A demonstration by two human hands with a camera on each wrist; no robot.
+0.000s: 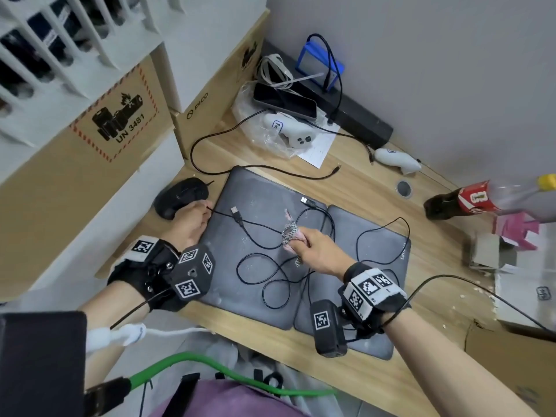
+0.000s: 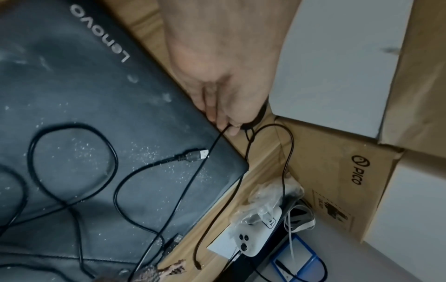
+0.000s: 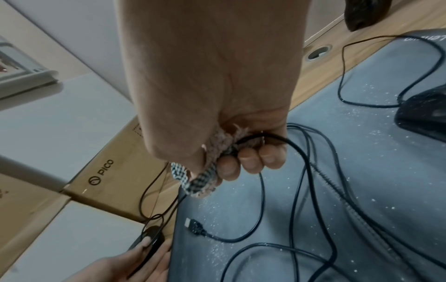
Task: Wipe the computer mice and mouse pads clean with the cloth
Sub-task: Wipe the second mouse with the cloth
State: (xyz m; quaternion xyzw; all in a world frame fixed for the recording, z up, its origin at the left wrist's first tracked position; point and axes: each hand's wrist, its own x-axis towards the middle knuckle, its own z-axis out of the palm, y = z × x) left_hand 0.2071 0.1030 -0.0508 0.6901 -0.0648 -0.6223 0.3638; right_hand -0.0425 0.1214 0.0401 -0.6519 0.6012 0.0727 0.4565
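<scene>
Two grey Lenovo mouse pads lie side by side on the desk, the left pad [image 1: 255,188] and the right pad [image 1: 379,236], both speckled with white dust and crossed by tangled black cables [image 1: 264,266]. A black mouse [image 1: 180,195] sits on the desk left of the left pad. My left hand [image 1: 192,221] pinches its cable [image 2: 217,137] right beside it, with a finger touching the mouse [image 3: 150,235]. Over the left pad, my right hand [image 1: 307,240] grips a bunched pink and checked cloth [image 1: 289,231] together with a cable [image 3: 260,136]. A second black mouse [image 3: 424,116] rests on the right pad, hidden in the head view.
Cardboard boxes [image 1: 207,115] wall in the desk's left side. At the back lie a white controller [image 1: 296,135], a phone [image 1: 284,100] and a black bar [image 1: 361,121]. A cola bottle [image 1: 469,201] lies at the right, with a torn box [image 1: 511,356] nearer me.
</scene>
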